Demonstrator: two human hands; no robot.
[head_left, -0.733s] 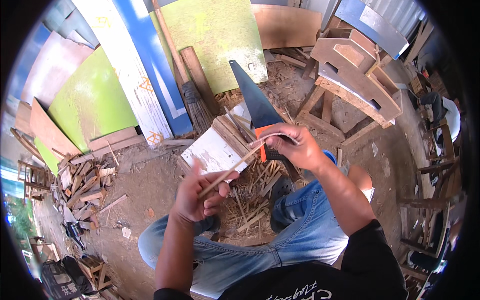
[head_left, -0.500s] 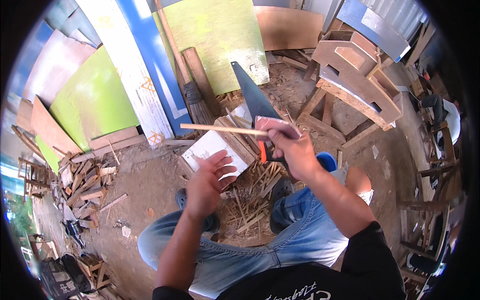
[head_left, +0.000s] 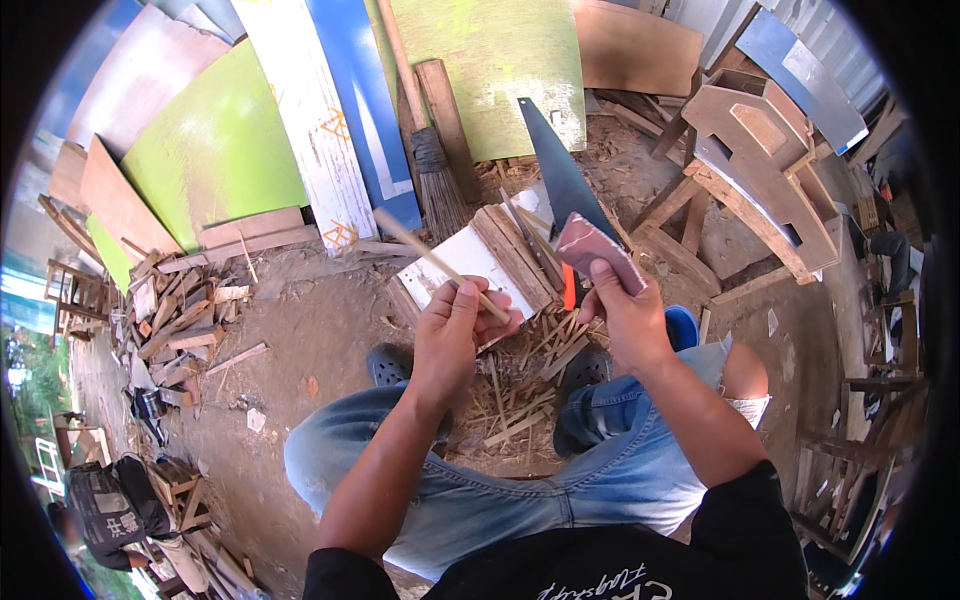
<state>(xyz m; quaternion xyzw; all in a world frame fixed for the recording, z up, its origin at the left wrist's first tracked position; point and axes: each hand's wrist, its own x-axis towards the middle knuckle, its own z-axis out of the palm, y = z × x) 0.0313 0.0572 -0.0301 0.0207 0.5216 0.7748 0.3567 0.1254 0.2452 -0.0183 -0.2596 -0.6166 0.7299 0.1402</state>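
Note:
My left hand (head_left: 445,340) is closed around a thin wooden stick (head_left: 422,250), which slants up to the left. A folded piece of reddish-brown sandpaper (head_left: 603,250) is pinched in my right hand (head_left: 630,328), thumb on top. Just beyond it a handsaw (head_left: 560,170) points away from me, its dark blade bare and its orange and black handle partly hidden by that hand. Between my hands and the boards stands a low wooden block with a white top (head_left: 448,262). Thin offcuts (head_left: 520,410) lie in a heap between my feet.
A broom (head_left: 435,185) leans against painted boards (head_left: 485,60) ahead. A wooden frame stand (head_left: 690,215) holds a brown board piece at far right. Scrap wood (head_left: 175,320) is piled at left. A blue container (head_left: 682,327) sits by my right knee. Another person (head_left: 105,510) is at lower left.
The stick has passed from my right hand into my left, which has closed on it. My right hand keeps the sandpaper. The whole view has shifted slightly.

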